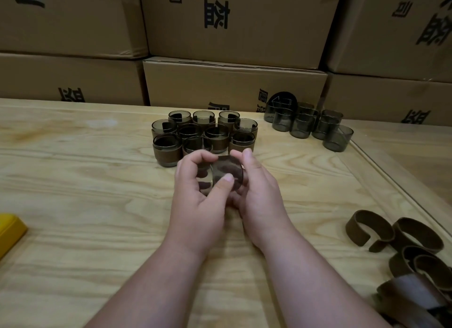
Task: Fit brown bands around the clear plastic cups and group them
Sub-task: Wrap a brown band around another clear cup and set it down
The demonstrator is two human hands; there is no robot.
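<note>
At the middle of the counter [73, 180], both hands hold one cup [221, 174] tipped on its side, its base turned toward the camera. Left hand [195, 195]: fingers curled round the cup, thumb pressed on the base. Right hand [256, 193]: fingers wrapped round the far side. A brownish patch shows through the clear wall; I cannot tell whether a band is already seated. Tilted hold probably gives both hands access round the wall for sliding a band on.

Finished cups [204, 138], each wearing a brown band, stand packed just behind the hands, so a done cup needs only a short move. Bare cups [308, 125] sit apart, back right. Loose bands [396, 232] lie at the right edge, near the right hand. Yellow object [11, 229] at left edge, unidentified.

Cardboard boxes [232, 82] behind carry large black Chinese characters, cropped and seemingly inverted; not reliably readable. No brand seen.
</note>
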